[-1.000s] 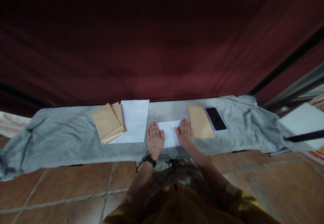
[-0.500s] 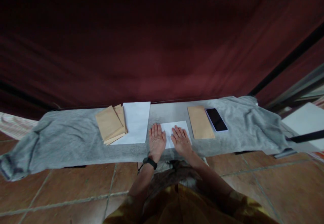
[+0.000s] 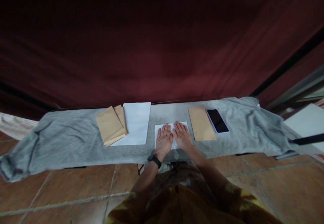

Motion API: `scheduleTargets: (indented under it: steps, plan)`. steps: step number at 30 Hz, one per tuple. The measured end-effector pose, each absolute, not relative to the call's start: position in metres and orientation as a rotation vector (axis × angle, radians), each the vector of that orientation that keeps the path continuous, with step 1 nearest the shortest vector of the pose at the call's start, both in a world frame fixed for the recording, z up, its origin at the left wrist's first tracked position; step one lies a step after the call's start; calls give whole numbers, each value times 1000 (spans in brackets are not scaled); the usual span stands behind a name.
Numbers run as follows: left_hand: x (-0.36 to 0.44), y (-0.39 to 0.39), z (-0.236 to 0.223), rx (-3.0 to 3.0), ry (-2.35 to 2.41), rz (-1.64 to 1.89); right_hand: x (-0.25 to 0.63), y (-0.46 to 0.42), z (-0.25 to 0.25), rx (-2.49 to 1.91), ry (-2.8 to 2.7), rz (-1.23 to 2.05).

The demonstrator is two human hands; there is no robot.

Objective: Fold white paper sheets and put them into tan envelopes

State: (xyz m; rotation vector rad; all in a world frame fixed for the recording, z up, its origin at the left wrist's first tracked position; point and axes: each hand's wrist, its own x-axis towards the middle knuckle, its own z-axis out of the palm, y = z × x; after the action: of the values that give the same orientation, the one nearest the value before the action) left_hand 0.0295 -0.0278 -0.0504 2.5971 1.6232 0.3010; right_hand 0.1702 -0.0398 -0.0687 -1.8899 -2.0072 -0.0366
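Observation:
A small white sheet of paper [image 3: 157, 137], perhaps folded, lies in front of me on the grey cloth. My left hand [image 3: 164, 140] rests flat on it with the fingers stretched forward; a dark watch is on that wrist. Beside it, my right hand [image 3: 182, 136] also lies flat on the sheet, fingers slightly spread, the two thumbs nearly touching. Both hands cover much of the paper. Just right of it is a single brown envelope [image 3: 201, 123]. To the left, larger white paper [image 3: 136, 122] lies partly under several brown envelopes [image 3: 109, 122].
A grey cloth [image 3: 73, 133] covers the narrow table and is rumpled at both ends. A phone [image 3: 217, 120] with a dark screen lies right of the single envelope. Dark red fabric [image 3: 162, 65] hangs behind the table. Tiled floor [image 3: 83, 183] shows below.
My left hand has slid right across the small sheet, towards my right hand, uncovering the sheet's left edge. My right hand has barely moved.

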Motion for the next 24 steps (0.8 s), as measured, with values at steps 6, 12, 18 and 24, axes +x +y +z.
scheduleTargets:
  steps: [6, 12, 18, 24]
  plan:
    - [30, -24, -51, 2522, 1790, 239, 176, -40, -75, -1981, -1926, -99]
    - [27, -25, -54, 2464, 1899, 313, 181, -43, -82, -1992, -1835, -177]
    - [25, -28, -58, 2446, 1966, 394, 183, -49, -84, -2003, -1777, -164]
    - [25, -28, -54, 2451, 1962, 397, 180, -68, -74, -1922, -1900, -139]
